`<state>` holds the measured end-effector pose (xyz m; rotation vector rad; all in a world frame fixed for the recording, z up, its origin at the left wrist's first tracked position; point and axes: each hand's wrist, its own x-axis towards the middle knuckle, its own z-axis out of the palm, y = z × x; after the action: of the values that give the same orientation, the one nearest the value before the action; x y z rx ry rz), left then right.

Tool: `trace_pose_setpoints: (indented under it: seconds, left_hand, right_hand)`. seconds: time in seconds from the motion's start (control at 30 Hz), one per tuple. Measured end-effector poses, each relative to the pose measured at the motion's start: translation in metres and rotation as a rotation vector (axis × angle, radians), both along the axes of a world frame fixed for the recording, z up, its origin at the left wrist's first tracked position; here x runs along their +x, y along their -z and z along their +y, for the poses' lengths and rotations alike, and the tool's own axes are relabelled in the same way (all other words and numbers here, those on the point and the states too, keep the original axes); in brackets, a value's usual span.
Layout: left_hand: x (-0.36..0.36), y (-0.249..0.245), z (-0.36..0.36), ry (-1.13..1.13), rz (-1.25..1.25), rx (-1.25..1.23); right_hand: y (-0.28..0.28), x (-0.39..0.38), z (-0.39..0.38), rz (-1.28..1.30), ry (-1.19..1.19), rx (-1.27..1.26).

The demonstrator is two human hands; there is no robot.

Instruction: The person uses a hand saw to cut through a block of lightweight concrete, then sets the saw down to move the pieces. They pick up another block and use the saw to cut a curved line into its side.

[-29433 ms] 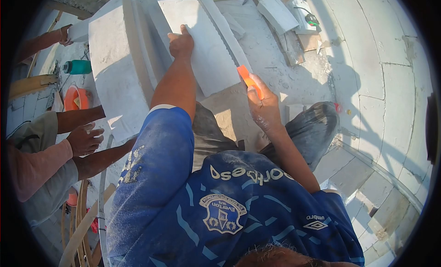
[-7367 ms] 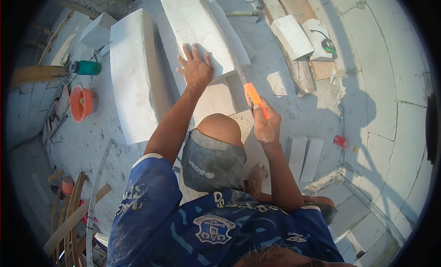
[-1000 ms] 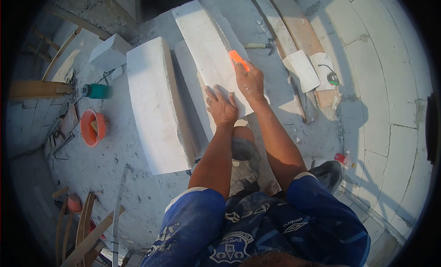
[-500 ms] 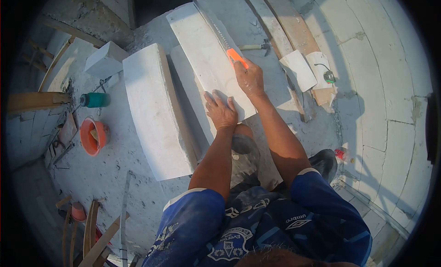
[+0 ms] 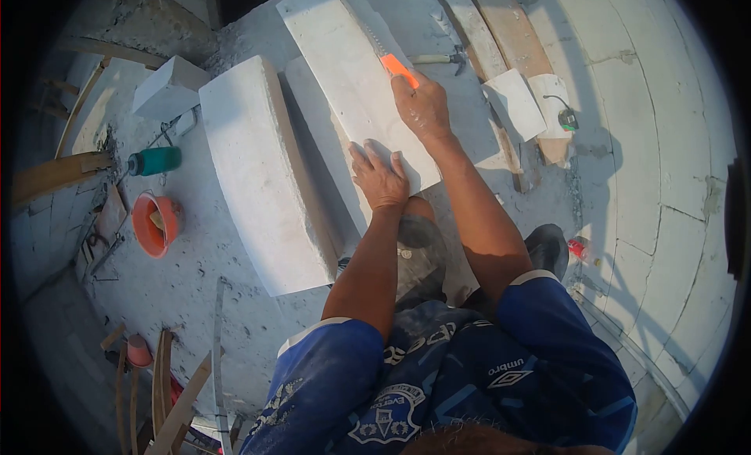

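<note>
Orange-handled saw (image 5: 400, 67) clenched in the right grip (image 5: 422, 109); the left grip (image 5: 380, 178), spread flat, likely steadies the white block (image 5: 353, 93).

The head-worn camera faces forward and down. Its wide view covers the bare left hand (image 5: 380, 179) and bare right hand (image 5: 423, 111) nearby.

The saw (image 5: 399, 66) in your right hand (image 5: 422, 107) lies along the right side of the block (image 5: 332, 68) under your left hand (image 5: 381, 177), a second block (image 5: 254, 177) to its left. At frame left, a bottle (image 5: 156, 161) lies behind a bucket (image 5: 176, 219); at upper right, a hammer (image 5: 432, 60) lies between the first block and the planks (image 5: 508, 32).
</note>
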<state>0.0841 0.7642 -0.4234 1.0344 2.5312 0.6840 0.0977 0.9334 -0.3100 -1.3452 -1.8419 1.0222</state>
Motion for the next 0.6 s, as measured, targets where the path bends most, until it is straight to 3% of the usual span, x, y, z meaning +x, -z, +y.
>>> trace_pose_setpoints:
  seconds: [0.07, 0.2, 0.27, 0.6]
  left_hand:
    - [-0.001, -0.001, 0.005, 0.002, -0.040, -0.012]
    - [0.001, 0.010, 0.002, 0.005, 0.017, 0.054]
    - [0.002, 0.009, 0.004, 0.002, 0.044, 0.085]
    - [-0.012, -0.009, 0.019, -0.062, 0.075, -0.010]
  right_hand:
    - [0.002, 0.024, -0.039, 0.002, 0.075, 0.183]
    - [-0.006, 0.038, -0.050, 0.095, 0.099, 0.075]
    - [-0.006, 0.016, -0.009, -0.059, 0.020, -0.098]
    - [-0.004, 0.023, 0.011, 0.014, -0.118, -0.130]
